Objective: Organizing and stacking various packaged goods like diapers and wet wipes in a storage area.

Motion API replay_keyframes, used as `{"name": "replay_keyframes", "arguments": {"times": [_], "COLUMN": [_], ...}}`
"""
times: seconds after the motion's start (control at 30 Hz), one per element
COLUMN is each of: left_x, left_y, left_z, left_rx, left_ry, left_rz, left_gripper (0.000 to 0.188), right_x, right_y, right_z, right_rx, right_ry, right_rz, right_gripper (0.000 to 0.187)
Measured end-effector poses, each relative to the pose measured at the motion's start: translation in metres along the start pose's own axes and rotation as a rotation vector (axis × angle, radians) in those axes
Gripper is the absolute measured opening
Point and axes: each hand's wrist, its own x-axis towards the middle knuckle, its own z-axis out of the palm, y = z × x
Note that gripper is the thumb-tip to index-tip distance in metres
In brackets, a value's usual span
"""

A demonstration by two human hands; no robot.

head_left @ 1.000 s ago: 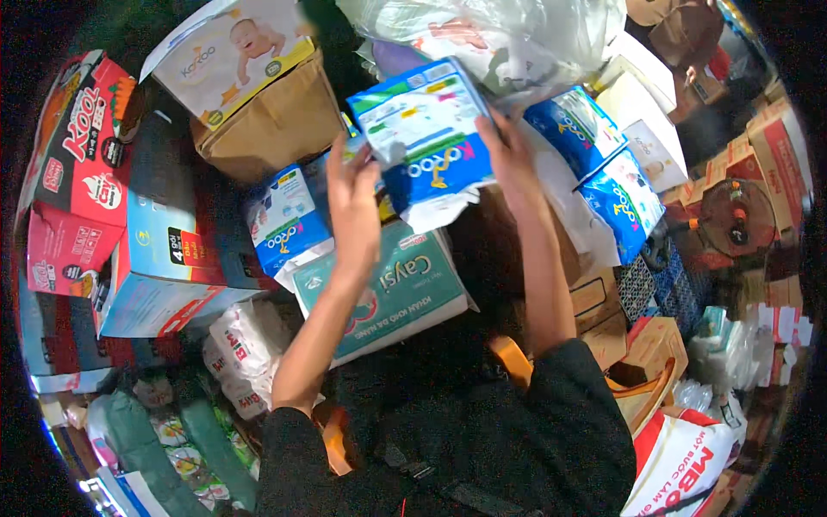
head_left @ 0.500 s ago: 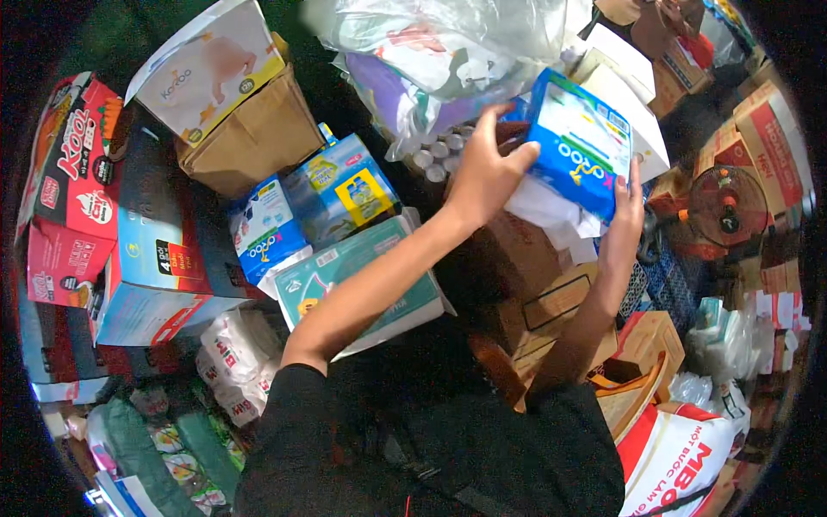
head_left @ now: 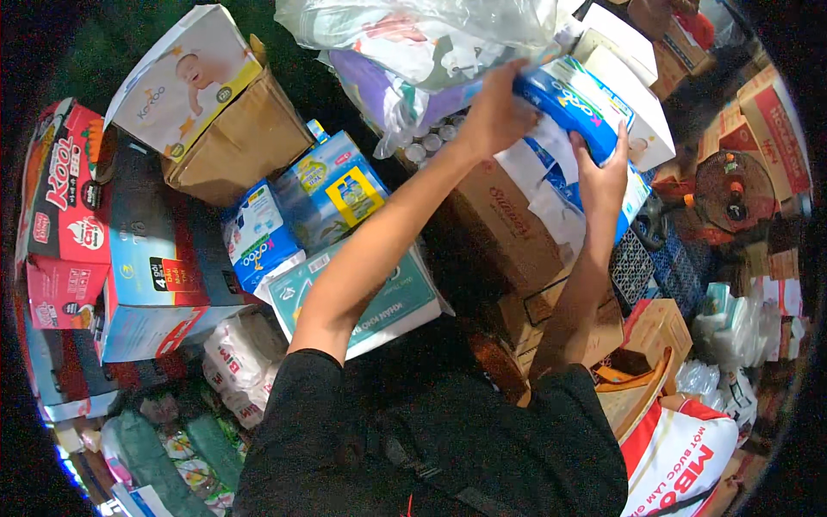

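Observation:
A blue and white diaper pack (head_left: 573,90) is tilted at the upper right, above an open carton (head_left: 500,215). My right hand (head_left: 603,168) grips its near edge, thumb and fingers bent round it. My left hand (head_left: 500,116) is by the pack's left end; motion smears its fingers, so its hold is unclear. White crumpled wrapping (head_left: 551,211) and another blue and white pack (head_left: 636,202) show beneath. More packs stand on the left: a blue diaper pack (head_left: 258,237), a clear-blue pack with a yellow label (head_left: 340,185), and a teal pack (head_left: 392,289).
A plastic-wrapped bundle (head_left: 431,43) lies at the top, with can tops (head_left: 431,142) beneath it. A brown box (head_left: 245,133) with a baby-picture flap and a red box (head_left: 73,198) stand at left. An orange fan (head_left: 732,194) and a white-red sack (head_left: 676,457) are at right.
The diaper pack has tipped over from a more upright pose and turned, its printed side now facing me. My left hand has moved up along its end. The head view has shifted slightly.

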Motion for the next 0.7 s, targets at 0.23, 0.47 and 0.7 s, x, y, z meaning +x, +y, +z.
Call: {"name": "replay_keyframes", "arguments": {"times": [0.23, 0.47, 0.7], "left_x": [0.014, 0.005, -0.054], "left_y": [-0.031, -0.027, 0.02], "left_z": [0.005, -0.002, -0.062], "left_rx": [-0.101, -0.068, -0.087], "left_ry": [-0.016, -0.002, -0.026], "left_rz": [0.004, 0.044, -0.088], "left_gripper": [0.08, 0.08, 0.076], "right_x": [0.001, -0.001, -0.029], "right_y": [-0.006, -0.007, -0.059], "right_z": [0.03, 0.032, 0.026], "right_rx": [-0.177, -0.223, -0.392], "right_ry": [0.051, -0.007, 0.151], "right_rz": [-0.021, -0.014, -0.109], "right_gripper": [0.107, 0.117, 0.118]}}
